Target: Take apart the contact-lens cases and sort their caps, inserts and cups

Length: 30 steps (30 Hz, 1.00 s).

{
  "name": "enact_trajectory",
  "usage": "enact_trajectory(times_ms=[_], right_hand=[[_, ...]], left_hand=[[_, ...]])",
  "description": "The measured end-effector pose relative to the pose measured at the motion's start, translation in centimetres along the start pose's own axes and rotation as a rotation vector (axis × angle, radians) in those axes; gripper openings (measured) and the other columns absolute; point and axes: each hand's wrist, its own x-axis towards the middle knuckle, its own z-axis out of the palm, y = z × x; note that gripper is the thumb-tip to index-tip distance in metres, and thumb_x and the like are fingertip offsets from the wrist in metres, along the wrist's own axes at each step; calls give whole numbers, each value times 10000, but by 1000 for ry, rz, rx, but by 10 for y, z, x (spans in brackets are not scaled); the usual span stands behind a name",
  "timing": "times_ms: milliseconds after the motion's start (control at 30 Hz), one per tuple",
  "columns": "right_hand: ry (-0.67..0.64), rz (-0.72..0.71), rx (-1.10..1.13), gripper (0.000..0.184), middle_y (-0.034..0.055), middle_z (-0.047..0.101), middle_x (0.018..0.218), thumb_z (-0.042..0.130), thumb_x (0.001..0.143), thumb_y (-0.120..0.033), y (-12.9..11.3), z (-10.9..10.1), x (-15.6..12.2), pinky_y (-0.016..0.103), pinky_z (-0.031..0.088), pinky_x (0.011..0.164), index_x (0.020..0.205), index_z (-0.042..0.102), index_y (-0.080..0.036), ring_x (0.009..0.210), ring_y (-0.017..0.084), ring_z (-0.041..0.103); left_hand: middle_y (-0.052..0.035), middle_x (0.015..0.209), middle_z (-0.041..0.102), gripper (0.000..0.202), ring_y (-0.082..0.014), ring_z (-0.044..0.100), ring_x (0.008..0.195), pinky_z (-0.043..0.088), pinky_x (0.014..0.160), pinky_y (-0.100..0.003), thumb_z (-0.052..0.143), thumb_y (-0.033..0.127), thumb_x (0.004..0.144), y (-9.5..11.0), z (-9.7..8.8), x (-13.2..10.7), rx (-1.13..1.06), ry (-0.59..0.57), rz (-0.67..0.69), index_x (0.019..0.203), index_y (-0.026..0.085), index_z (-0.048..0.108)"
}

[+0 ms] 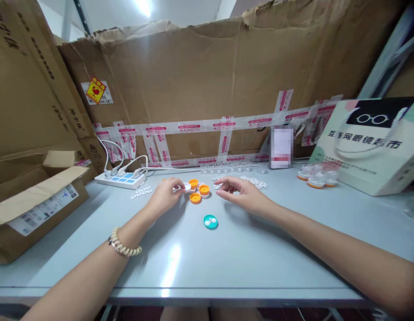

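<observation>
On the grey table [260,249], my left hand [165,194] is pinched shut and my right hand [242,191] hangs loosely spread, gripping nothing. The orange caps [204,190] sit just right of the left pinch, between both hands, with the teal cap [210,221] a bit nearer me. The thing being pinched is a tiny white disc [187,187].

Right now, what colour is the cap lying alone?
The cap is teal; head view.

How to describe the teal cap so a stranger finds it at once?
Look at the grey table. Closer to the near edge than the orange caps lies one round cap, alone. It alone is teal, with white bits inside.
</observation>
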Motion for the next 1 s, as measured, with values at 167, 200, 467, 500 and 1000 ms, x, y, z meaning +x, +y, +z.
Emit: enact_trajectory(times_ms=[167, 200, 467, 500, 1000], right_hand=[[-63, -20, -33, 290, 24, 602, 755, 549, 771, -356, -2, 2, -3, 277, 430, 641, 983, 597, -164, 659, 135, 515], [-69, -25, -35, 279, 24, 600, 751, 546, 774, -347, -2, 3, -3, 275, 426, 639, 977, 600, -164, 654, 133, 511], [-106, -20, -64, 189, 9, 565, 708, 558, 766, -329, 0, 1, -2, 257, 397, 612, 864, 580, -168, 639, 127, 498], [-131, -28, -73, 185, 6, 558, 705, 572, 757, -329, 0, 0, -3, 254, 394, 615, 849, 570, -168, 647, 127, 501], [-429, -165, -112, 252, -15, 478, 713, 682, 671, -314, 6, 20, -8, 239, 364, 621, 860, 618, -161, 673, 122, 437]], left_hand=[[-23, 842, 647, 90, -178, 582, 811, 432, 747, -288, 562, 248, 788, 4, 8, -2, -56, -118, 36, 803, 183, 623], [-19, 848, 647, 97, -177, 582, 817, 430, 756, -290, 559, 254, 793, 6, 9, -3, -65, -122, 56, 816, 187, 625], [-37, 950, 642, 160, -182, 578, 892, 433, 804, -317, 589, 209, 776, 11, 16, -5, -114, -77, 74, 932, 176, 602], [-38, 954, 638, 166, -183, 573, 901, 431, 810, -324, 589, 210, 777, 12, 14, -5, -111, -56, 86, 939, 178, 600], [-20, 747, 606, 92, -118, 551, 686, 409, 634, -212, 621, 228, 759, 54, 0, -22, -203, -484, 276, 782, 148, 659]])
